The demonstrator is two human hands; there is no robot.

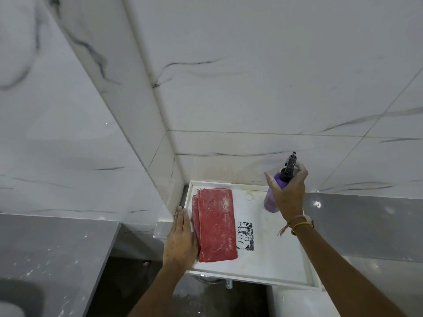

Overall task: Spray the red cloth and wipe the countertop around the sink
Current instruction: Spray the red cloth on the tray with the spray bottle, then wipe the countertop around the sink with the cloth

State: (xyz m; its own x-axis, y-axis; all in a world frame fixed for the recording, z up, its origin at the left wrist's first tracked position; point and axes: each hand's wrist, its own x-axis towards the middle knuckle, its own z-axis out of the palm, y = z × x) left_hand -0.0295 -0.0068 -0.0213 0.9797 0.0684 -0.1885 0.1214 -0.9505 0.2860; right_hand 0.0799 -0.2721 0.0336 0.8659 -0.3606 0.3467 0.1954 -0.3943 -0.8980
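Spraying not yet begun: right hand (287, 193) clamps purple spray bottle (272, 197); flat, open left hand (182, 236) rests beside red cloth (214, 225).

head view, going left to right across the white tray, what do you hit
left hand → red cloth → black printed mark → right hand gripping the purple spray bottle

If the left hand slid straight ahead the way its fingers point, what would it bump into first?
Probably the wall. The left hand lies flat along the left edge of the red cloth, fingers pointing at the tiled wall corner behind the white shelf. Nothing else seems to lie between, though depth is unclear.
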